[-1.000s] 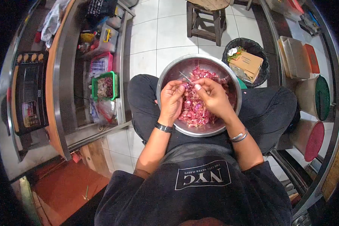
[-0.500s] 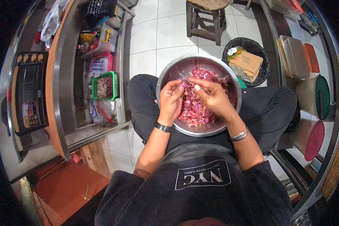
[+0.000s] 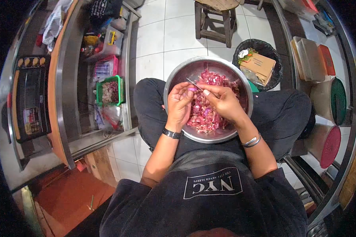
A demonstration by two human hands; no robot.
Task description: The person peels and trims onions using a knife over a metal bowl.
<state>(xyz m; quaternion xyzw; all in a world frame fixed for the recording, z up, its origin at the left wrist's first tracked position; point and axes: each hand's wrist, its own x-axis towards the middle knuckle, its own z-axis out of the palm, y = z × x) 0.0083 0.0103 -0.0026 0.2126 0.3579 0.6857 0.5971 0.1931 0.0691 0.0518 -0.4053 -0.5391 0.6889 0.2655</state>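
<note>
A wide metal bowl [image 3: 209, 139] rests on my lap, holding many small red shallots [image 3: 209, 114] and loose skins. Over its left half, my left hand [image 3: 179, 102] pinches one purple shallot [image 3: 192, 89] between thumb and fingers. My right hand [image 3: 222, 100] grips a small knife, its handle hidden in my fingers. The thin knife blade [image 3: 193, 82] points up and left, just past the held shallot. Both hands meet close together above the bowl; whether the blade touches the shallot I cannot tell.
A black-lined bin [image 3: 279, 59] with cardboard stands beyond the bowl to the right. A wooden stool [image 3: 215, 23] is on the tiled floor ahead. On the left shelf sits a green basket [image 3: 121, 90] of shallots. Lidded tubs [image 3: 322, 146] stand at my right.
The knife blade has shifted slightly up and left, showing more of its length. Both hands stay almost in place, the left still holding the shallot.
</note>
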